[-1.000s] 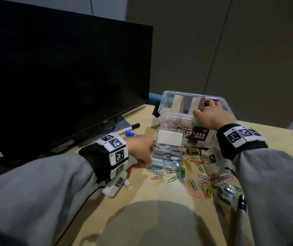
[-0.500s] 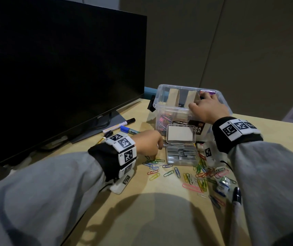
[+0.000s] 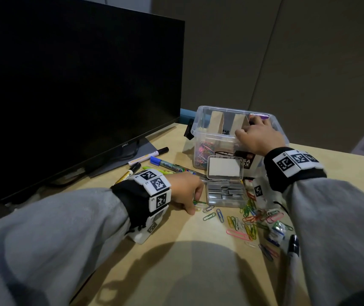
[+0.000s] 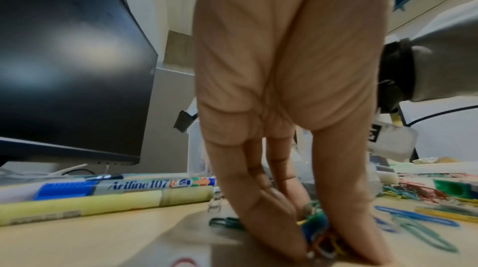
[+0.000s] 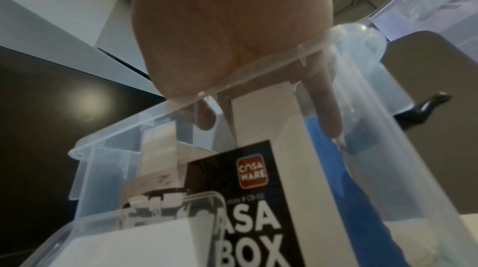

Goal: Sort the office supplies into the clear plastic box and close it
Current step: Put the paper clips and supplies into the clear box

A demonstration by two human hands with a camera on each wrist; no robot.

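The clear plastic box (image 3: 212, 133) stands open at the back of the desk, with cardboard dividers and coloured clips inside. My right hand (image 3: 256, 127) reaches over its front rim (image 5: 258, 62) into the right compartment. Its fingers (image 5: 328, 116) point down beside a divider and a blue item, and I see nothing held. My left hand (image 3: 195, 206) is down on the desk, its fingertips (image 4: 284, 230) pinching a small bunch of coloured paper clips (image 4: 316, 230). A small clear staples case (image 3: 225, 193) sits just right of it, lid up. Loose paper clips (image 3: 249, 219) lie scattered in front.
A black monitor (image 3: 66, 85) fills the left side, its stand reaching onto the desk. Markers (image 3: 167, 165) and a yellow highlighter (image 4: 103, 200) lie between the monitor and my left hand. A black pen (image 3: 293, 244) lies at the right by my sleeve.
My left hand has left the side of the staples case and dropped to the clips on the desk, gathering some. My right hand has stayed in the box.
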